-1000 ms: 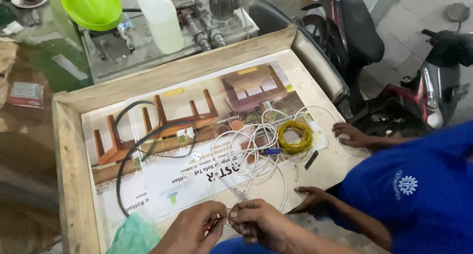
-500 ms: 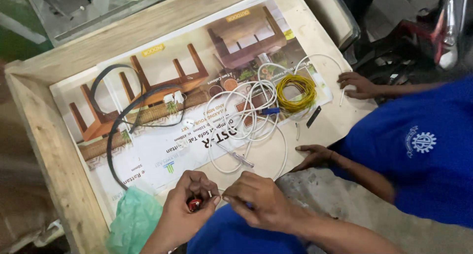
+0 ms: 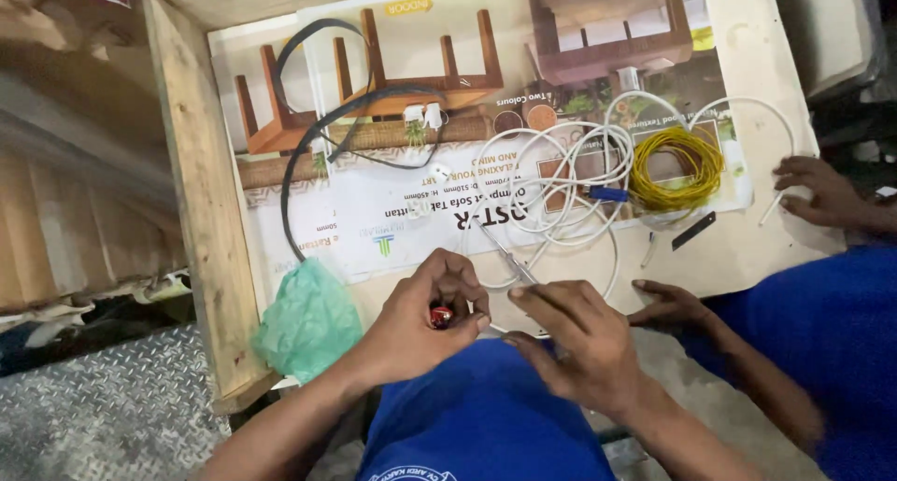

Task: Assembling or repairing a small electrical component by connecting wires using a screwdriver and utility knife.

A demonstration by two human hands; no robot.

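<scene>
A: Head view. Left hand (image 3: 416,318) has a closed grip on a small red-capped part (image 3: 440,316), pinched between thumb and fingers. Right hand (image 3: 570,336) is pinched shut on the near end of a thin white wire (image 3: 509,257) that runs up into the white cable tangle (image 3: 551,177). Both hands meet at the near edge of the wooden tray (image 3: 201,191).

B: Change from half a second ago?

A: The view has dropped closer and swung left. Hands are in the same spot and the red part is still in the left grip. The fingertips now sit tighter together, wire end right at the part. I'd read that as fine joining work on that end, mid-step.

B: Rest of the surface?

A: Furniture poster (image 3: 392,210) lining the tray, black cable (image 3: 308,135) looped across it, yellow wire coil (image 3: 675,168) to the right of the white tangle, green plastic bag (image 3: 308,322) at the near left corner.

B: Other hands?

A: A co-worker in blue: one hand (image 3: 668,304) flat on the tray edge, another (image 3: 813,190) at the far right by a white wire. Not touching the red part.
</scene>
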